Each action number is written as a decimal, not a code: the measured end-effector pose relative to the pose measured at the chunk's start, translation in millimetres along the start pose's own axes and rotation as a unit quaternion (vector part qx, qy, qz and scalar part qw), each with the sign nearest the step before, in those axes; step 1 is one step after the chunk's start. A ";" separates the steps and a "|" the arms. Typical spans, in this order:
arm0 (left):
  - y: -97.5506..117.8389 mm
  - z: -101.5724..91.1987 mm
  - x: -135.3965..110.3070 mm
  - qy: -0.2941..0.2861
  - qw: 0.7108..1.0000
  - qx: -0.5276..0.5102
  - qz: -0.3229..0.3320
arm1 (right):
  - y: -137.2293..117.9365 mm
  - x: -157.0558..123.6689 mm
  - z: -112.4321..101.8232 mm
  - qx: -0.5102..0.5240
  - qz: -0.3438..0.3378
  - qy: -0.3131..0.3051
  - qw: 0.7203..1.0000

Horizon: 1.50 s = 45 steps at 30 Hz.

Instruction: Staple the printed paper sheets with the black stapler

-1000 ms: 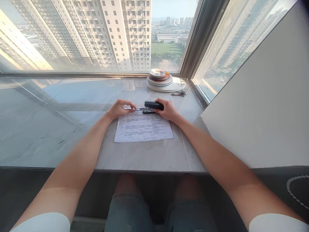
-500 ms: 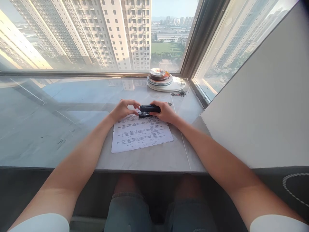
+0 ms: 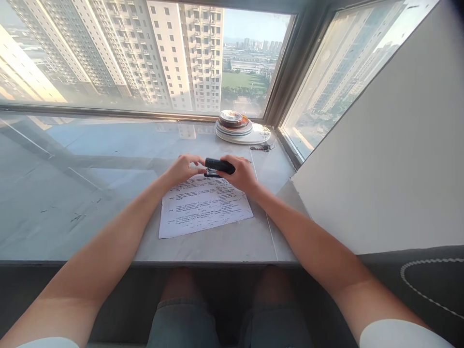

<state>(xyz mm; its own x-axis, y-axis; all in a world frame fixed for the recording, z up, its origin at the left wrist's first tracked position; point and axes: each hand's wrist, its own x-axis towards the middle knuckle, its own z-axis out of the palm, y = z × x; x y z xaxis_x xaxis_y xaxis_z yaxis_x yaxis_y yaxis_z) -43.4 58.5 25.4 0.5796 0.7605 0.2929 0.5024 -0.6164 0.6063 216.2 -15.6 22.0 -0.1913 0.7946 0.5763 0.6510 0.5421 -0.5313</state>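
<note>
A black stapler (image 3: 218, 166) is held just above the far edge of a printed sheet of paper (image 3: 203, 205) that lies on the marble window ledge (image 3: 108, 193). My right hand (image 3: 241, 176) is wrapped round the stapler's right end. My left hand (image 3: 183, 167) has its fingers curled and pinches the stapler's left tip. The paper lies slightly skewed, its near left corner pointing toward me.
A stack of plates (image 3: 235, 126) stands at the back right corner of the ledge, with a small bunch of keys (image 3: 261, 147) in front of it. A white wall panel (image 3: 380, 159) rises on the right. My knees (image 3: 224, 299) are below the ledge's front edge.
The stapler's pulled-out metal part has been pushed back in, and both hands have drawn closer together. The paper has slid and turned a little toward me.
</note>
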 end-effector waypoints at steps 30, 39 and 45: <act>-3.1 3.2 2.3 -0.042 0.999 -0.008 0.015 | 37.5 5.6 -32.8 -0.063 0.096 0.021 0.993; -0.6 5.2 2.2 -0.064 0.994 -0.011 0.084 | 29.4 6.4 -18.3 -0.052 0.060 0.002 0.997; 5.1 3.7 1.2 -0.056 0.993 -0.026 0.100 | 23.4 6.6 -20.9 -0.066 0.057 -0.001 0.996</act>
<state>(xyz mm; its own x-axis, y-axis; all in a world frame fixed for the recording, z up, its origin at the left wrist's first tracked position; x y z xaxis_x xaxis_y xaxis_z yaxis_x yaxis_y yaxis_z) -37.9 55.6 26.2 0.7333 0.5946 0.3298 0.3372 -0.7392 0.5830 245.5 -3.4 26.4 -0.1128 0.8491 0.5160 0.7589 0.4088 -0.5069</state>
